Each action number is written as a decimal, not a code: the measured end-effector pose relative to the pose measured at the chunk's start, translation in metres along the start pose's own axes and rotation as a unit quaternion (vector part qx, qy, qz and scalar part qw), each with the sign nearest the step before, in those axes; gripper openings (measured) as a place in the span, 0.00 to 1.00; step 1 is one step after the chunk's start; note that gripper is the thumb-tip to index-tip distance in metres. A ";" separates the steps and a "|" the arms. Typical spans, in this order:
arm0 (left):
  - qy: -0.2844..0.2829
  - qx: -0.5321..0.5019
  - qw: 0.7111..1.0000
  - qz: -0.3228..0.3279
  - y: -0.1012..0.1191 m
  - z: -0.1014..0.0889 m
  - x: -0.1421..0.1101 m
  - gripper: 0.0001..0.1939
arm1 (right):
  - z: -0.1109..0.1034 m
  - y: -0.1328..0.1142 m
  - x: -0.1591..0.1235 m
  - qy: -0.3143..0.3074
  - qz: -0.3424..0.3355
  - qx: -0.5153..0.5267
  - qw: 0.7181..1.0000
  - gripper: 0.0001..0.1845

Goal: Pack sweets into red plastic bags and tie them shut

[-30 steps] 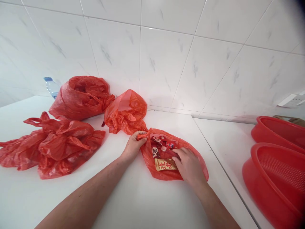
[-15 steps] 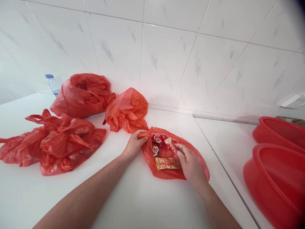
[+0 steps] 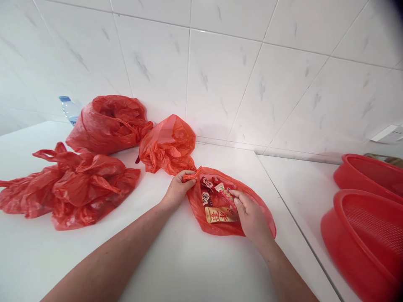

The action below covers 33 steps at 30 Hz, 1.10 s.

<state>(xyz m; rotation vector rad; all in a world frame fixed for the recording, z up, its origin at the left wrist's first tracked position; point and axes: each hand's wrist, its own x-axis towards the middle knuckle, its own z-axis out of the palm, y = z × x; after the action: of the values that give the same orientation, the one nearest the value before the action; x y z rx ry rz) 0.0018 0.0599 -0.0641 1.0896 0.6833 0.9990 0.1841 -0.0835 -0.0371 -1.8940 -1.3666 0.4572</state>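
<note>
Head view, and your left hand (image 3: pixel 178 189) and right hand (image 3: pixel 250 219) are apart, either side of an open red plastic bag (image 3: pixel 197 209) on the counter (image 3: pixel 201 268)! Left is clamped on the bag's twisted corner (image 3: pixel 189 178). Right sits at the mouth, fingertips (image 3: pixel 236 198) among small printed packets (image 3: pixel 212 186), grip unclear, beside a gold packet (image 3: pixel 221 214). Farther out, three crumpled red bags (image 3: pixel 108 126) lie left, a water bottle (image 3: pixel 69 110) behind them against the tile wall (image 3: pixel 220 75). Two red strainer baskets (image 3: pixel 362 247) sit right.
</note>
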 end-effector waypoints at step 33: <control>-0.007 0.014 1.000 0.003 -0.001 0.000 0.000 0.14 | -0.002 -0.003 -0.001 0.007 0.027 -0.002 1.000 0.11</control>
<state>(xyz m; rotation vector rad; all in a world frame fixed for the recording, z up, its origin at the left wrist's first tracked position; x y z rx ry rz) 0.0016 0.0596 -0.0649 1.1234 0.6845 0.9893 0.1832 -0.0844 -0.0332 -1.9372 -1.3118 0.4681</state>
